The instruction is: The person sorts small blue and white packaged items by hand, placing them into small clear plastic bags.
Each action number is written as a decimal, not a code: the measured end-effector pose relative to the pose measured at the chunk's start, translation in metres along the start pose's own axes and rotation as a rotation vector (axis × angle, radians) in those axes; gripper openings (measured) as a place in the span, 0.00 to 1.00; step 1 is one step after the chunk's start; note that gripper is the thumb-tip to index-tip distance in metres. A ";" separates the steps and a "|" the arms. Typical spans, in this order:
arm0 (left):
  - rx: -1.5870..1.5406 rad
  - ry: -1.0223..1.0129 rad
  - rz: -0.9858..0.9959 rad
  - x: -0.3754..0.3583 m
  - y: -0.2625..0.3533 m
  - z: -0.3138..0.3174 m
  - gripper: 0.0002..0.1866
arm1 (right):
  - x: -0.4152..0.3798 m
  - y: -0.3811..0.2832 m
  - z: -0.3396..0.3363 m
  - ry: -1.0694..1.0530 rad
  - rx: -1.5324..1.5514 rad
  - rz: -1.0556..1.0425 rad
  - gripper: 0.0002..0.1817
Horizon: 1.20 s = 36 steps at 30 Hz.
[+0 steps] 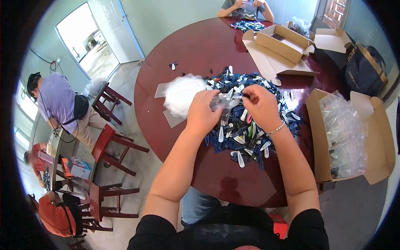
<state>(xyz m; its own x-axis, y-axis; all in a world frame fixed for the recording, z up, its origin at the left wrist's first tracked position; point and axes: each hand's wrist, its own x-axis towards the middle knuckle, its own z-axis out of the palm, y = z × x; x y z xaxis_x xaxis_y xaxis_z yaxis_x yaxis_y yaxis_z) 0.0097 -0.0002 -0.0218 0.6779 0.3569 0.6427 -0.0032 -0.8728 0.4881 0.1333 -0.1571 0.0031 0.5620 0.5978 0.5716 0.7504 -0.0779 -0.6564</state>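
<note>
My left hand [203, 109] pinches a small clear plastic bag [226, 101] between thumb and fingers, above a big pile of snap hair clips [238, 139]. At the bag's right end, the curled fingers of my right hand [262, 105] are closed on a small dark hair clip [246, 96], mostly hidden by the fingertips. The heaped clips are mainly navy, black and white, with a few pink and green ones. Left of the pile, near my left hand, lies a stack of clear plastic bags [183, 95].
An open carton [318, 137] of filled bags stands at the right; an open cardboard box [283, 43] lies behind the pile on the round table [166, 54]. Across from me a person [246, 8] handles a bag. Several stools and other people are at the left.
</note>
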 end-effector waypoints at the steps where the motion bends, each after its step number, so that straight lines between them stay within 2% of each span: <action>1: 0.005 -0.012 -0.008 0.000 0.001 0.000 0.23 | 0.001 -0.005 -0.002 0.047 0.096 -0.018 0.08; 2: 0.011 -0.025 -0.016 0.000 0.001 0.000 0.23 | 0.001 -0.010 -0.003 0.048 0.096 -0.016 0.08; 4: 0.010 -0.022 -0.009 0.000 0.001 0.001 0.23 | -0.001 -0.023 -0.006 -0.090 0.139 0.034 0.11; 5: 0.009 -0.016 -0.003 -0.001 0.001 0.002 0.23 | -0.001 -0.035 -0.012 -0.208 0.189 0.167 0.12; 6: 0.009 -0.019 -0.003 -0.001 0.001 0.003 0.23 | -0.001 -0.033 -0.012 -0.207 0.190 0.171 0.12; 9: -0.029 -0.058 -0.041 -0.002 0.000 0.003 0.23 | 0.000 -0.017 -0.005 -0.086 0.213 0.005 0.09; 12: -0.040 -0.105 -0.120 0.001 -0.001 0.000 0.24 | 0.000 0.003 -0.005 -0.033 0.146 0.080 0.07; 14: -0.073 -0.104 -0.183 0.003 -0.002 -0.003 0.24 | -0.002 0.013 -0.001 -0.059 0.030 0.047 0.07; 16: -0.089 -0.094 -0.206 0.003 -0.004 -0.004 0.24 | -0.007 0.005 0.004 -0.242 -0.177 -0.168 0.08; 17: -0.103 -0.084 -0.228 0.003 -0.005 -0.004 0.24 | -0.011 -0.001 0.008 -0.271 -0.226 -0.168 0.09; 20: -0.090 -0.041 -0.165 0.001 -0.009 -0.001 0.24 | -0.021 -0.002 0.023 -0.302 -0.404 -0.248 0.09; 25: -0.088 -0.057 -0.165 0.002 -0.007 -0.001 0.24 | -0.020 0.000 0.021 -0.258 -0.299 -0.150 0.07; 32: -0.072 -0.082 -0.151 0.002 -0.006 -0.002 0.23 | -0.017 0.003 0.017 -0.237 -0.295 -0.200 0.09; 36: -0.044 -0.067 -0.117 0.002 -0.005 -0.003 0.23 | -0.005 0.004 0.004 -0.018 -0.120 -0.035 0.10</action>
<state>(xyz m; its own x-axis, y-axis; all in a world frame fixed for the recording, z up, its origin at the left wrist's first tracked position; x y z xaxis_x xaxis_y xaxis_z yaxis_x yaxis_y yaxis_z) 0.0085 0.0059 -0.0213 0.7227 0.4317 0.5398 0.0479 -0.8104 0.5840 0.1328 -0.1574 -0.0042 0.5297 0.6156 0.5835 0.8061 -0.1515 -0.5720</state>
